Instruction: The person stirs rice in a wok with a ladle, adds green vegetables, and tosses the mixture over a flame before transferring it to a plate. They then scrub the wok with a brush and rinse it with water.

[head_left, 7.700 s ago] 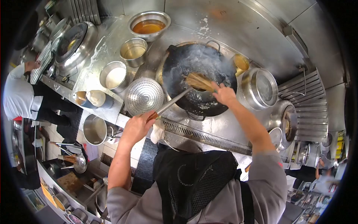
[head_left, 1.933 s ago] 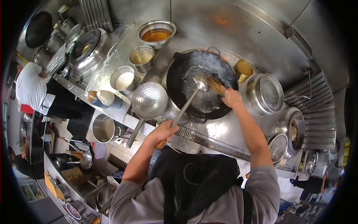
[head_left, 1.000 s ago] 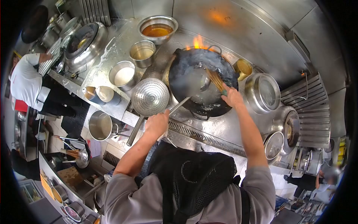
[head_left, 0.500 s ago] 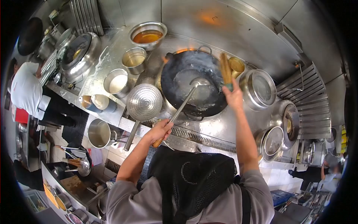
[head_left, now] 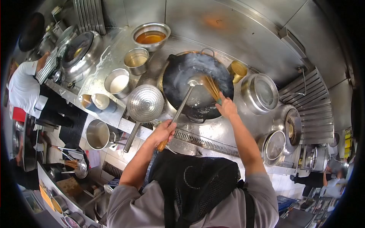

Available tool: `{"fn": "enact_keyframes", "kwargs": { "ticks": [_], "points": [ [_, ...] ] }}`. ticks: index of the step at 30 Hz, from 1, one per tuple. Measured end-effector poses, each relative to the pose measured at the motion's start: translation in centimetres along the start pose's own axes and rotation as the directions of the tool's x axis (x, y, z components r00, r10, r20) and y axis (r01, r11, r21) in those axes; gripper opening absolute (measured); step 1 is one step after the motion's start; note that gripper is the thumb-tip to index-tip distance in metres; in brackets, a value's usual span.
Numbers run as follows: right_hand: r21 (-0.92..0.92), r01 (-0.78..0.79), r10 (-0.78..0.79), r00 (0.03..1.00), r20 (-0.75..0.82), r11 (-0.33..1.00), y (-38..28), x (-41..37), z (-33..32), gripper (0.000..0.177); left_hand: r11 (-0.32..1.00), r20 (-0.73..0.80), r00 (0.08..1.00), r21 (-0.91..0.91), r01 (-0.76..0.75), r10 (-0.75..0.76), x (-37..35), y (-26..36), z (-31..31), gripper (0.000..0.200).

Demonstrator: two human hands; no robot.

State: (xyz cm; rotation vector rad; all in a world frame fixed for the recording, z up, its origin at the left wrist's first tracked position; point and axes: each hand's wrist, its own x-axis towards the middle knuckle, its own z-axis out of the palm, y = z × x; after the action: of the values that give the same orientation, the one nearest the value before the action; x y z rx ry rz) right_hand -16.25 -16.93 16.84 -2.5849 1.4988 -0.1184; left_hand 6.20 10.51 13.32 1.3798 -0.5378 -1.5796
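The big black round-bottomed steel wok (head_left: 176, 78) sits on its burner in the middle of my view, wet, with a thin cloudy film across its floor. Half a second ago the bundle of yellow bamboo brush splints (head_left: 210, 86) was lifted clear, standing over the rim at 1 o'clock. Now its bristles are back down inside the wok, just right of centre. The right hand (head_left: 227, 108) is wrapped tight around the brush's bound end and comes in from 4 o'clock.

The long steel ladle with a wooden grip (head_left: 181, 107) has barely shifted. Its bowl lies at the wok's centre, close beside the bristles; I cannot tell if they touch. The left hand (head_left: 164, 131) is closed firmly on the wooden grip at 7 o'clock. The flame that licked the far rim a second ago no longer shows. I judge the scrubbing is on again after that brief lift, not finished, since liquid remains in the pan.

Outward from there, a round perforated steel strainer (head_left: 145, 103) rests at 9 o'clock. A small yellow cup (head_left: 238, 69) stands just off the rim at 2 o'clock. A wide steel bowl of brown liquid (head_left: 151, 36) is at 11 o'clock, apart from the wok. A co-worker in a white top (head_left: 23, 89) stands far off at 9 o'clock.
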Motion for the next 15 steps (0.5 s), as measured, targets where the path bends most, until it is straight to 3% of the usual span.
{"fn": "enact_keyframes", "kwargs": {
  "ticks": [1, 2, 3, 5, 7, 9, 12, 13, 14, 15],
  "points": [
    [-0.2, 0.004, 0.032, 0.983, 0.18, 0.98, 0.0, 0.8, -0.1, 0.063, 0.998, -0.005, 1.0, 0.06, -0.011, 0.011, 0.1, 0.2, 0.0, 0.022],
    [-0.22, 0.029, 0.003, 0.99, 0.143, 0.975, 0.7, 1.4, -0.8, 0.067, 0.998, -0.006, 1.0, 0.058, -0.018, 0.018, 0.1, 0.4, 0.0, 0.022],
    [-0.22, 0.035, -0.003, 0.99, 0.144, 0.975, 0.8, 1.5, -0.8, 0.067, 0.997, 0.0, 1.0, 0.07, -0.021, 0.021, 0.0, 0.3, 0.0, 0.021],
    [-0.105, -0.038, 0.032, 0.998, -0.058, 0.994, 0.3, 0.7, -1.8, 0.069, 0.997, -0.002, 1.0, 0.077, -0.013, 0.013, -0.2, 0.1, -0.3, 0.02],
    [-0.057, -0.014, 0.013, 1.0, -0.019, 0.998, -2.5, -1.1, -2.9, 0.066, 0.999, 0.028, 0.999, 0.046, -0.016, 0.015, 0.1, -0.1, -0.1, 0.019],
    [-0.131, 0.343, -0.308, 0.923, 0.229, 0.93, -4.2, -2.7, -2.6, 0.067, 1.0, 0.004, 1.0, -0.015, 0.011, -0.011, -0.1, 0.5, 0.1, 0.019],
    [-0.046, 0.234, -0.224, 0.962, 0.158, 0.971, -4.2, -1.7, 0.8, 0.068, 0.999, 0.118, 0.993, -0.027, -0.025, 0.028, -0.2, 1.1, -0.4, 0.026],
    [-0.047, 0.23, -0.221, 0.963, 0.152, 0.972, -3.6, -0.8, 1.9, 0.068, 0.954, 0.031, 0.994, 0.28, -0.112, 0.108, -0.5, 0.8, -0.1, 0.032],
    [-0.061, 0.133, -0.127, 0.987, 0.096, 0.989, -2.6, 0.6, 2.9, 0.069, 0.81, -0.029, 0.977, 0.565, -0.159, 0.212, -0.8, 0.6, 0.2, 0.039],
    [-0.071, 0.037, -0.035, 0.999, 0.037, 0.997, -2.1, 2.0, 2.6, 0.07, 0.806, -0.026, 0.975, 0.568, -0.165, 0.219, -0.9, 0.3, 0.3, 0.039]
  ]
}}
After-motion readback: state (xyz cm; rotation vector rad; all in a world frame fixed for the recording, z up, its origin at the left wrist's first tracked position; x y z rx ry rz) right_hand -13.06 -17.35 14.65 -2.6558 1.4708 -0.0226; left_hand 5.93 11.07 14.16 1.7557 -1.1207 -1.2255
